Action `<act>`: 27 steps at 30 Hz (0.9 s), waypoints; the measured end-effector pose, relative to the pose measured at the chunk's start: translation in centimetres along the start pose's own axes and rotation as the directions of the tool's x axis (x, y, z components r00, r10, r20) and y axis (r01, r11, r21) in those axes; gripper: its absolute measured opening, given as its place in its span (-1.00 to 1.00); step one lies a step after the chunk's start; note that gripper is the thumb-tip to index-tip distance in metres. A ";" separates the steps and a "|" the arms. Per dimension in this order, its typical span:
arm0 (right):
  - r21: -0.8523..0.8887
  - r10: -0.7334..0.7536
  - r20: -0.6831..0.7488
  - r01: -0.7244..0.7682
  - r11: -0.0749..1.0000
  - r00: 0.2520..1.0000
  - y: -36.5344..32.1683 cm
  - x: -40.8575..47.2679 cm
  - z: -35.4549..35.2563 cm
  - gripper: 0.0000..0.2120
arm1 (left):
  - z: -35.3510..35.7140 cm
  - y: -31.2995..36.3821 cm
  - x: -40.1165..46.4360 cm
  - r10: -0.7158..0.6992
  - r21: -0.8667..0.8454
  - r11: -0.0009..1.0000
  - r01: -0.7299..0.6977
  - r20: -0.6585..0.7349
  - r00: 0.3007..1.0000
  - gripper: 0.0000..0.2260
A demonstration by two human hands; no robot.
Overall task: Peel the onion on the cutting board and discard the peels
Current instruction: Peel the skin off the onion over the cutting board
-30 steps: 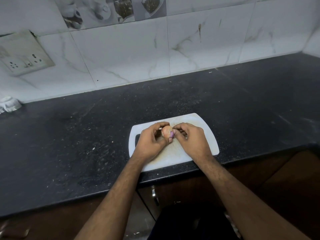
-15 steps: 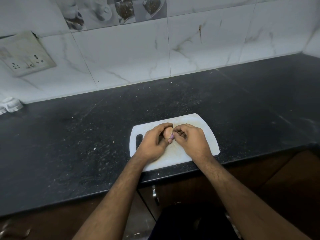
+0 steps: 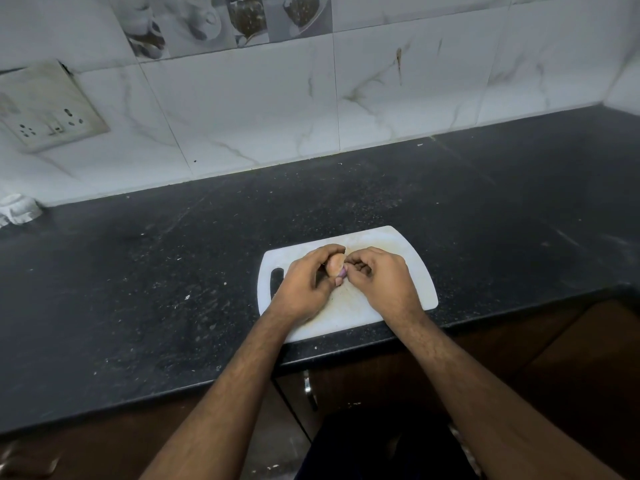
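A small onion (image 3: 335, 264) with tan skin and a purple patch at its lower edge sits between both hands above the white cutting board (image 3: 408, 258). My left hand (image 3: 304, 285) grips the onion, its fingers curled over the top and its thumb below. My right hand (image 3: 384, 278) has its fingertips curled against the onion's right side, pinching at the skin. Most of the onion is hidden by the fingers.
The board lies at the front edge of a dark speckled countertop (image 3: 138, 278). A white crumpled object (image 3: 17, 209) sits at the far left by the tiled wall. A wall socket (image 3: 48, 109) is mounted above it. Brown cabinets (image 3: 571, 358) run below the counter.
Both hands stay on the onion over the board; the fingers have shifted slightly around it. No peel has visibly come away.
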State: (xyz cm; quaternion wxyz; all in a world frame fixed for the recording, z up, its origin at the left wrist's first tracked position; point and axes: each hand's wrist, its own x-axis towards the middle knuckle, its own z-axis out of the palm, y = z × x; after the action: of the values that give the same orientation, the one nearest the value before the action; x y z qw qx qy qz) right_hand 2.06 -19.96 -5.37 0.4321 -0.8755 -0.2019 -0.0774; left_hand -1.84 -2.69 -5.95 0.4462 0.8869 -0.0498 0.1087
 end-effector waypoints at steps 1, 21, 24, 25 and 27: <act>-0.001 0.004 0.002 -0.004 1.000 1.000 0.0 0.0 0.0 -0.90 | 0.0 0.0 0.0 0.001 -0.004 1.000 -0.001 0.001 1.000 -0.54; -0.004 0.053 -0.014 -0.053 0.999 0.998 -0.3 -0.1 -0.1 -0.92 | -0.2 0.5 -0.2 -0.038 -0.153 0.988 0.034 -0.020 0.999 -0.59; 0.001 0.070 -0.019 -0.070 0.998 0.997 -0.4 -0.1 -0.2 -0.92 | -0.2 0.5 -0.2 -0.056 -0.173 0.984 0.049 -0.036 0.998 -0.59; 0.003 0.074 -0.020 -0.074 0.997 0.997 -0.4 -0.1 -0.2 -0.93 | -0.2 0.6 -0.2 -0.066 -0.181 0.982 0.057 -0.043 0.997 -0.59; 0.000 0.080 -0.013 -0.080 0.997 0.997 -0.5 -0.1 -0.3 -0.95 | -0.2 0.7 -0.3 -0.089 -0.203 0.976 0.076 -0.052 0.995 -0.59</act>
State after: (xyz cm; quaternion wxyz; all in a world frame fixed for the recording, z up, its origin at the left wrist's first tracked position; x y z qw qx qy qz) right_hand 1.77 -19.95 -4.91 0.4359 -0.8825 -0.1641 -0.0656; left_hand -2.25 -2.96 -5.33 0.5390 0.8348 -0.0100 0.1116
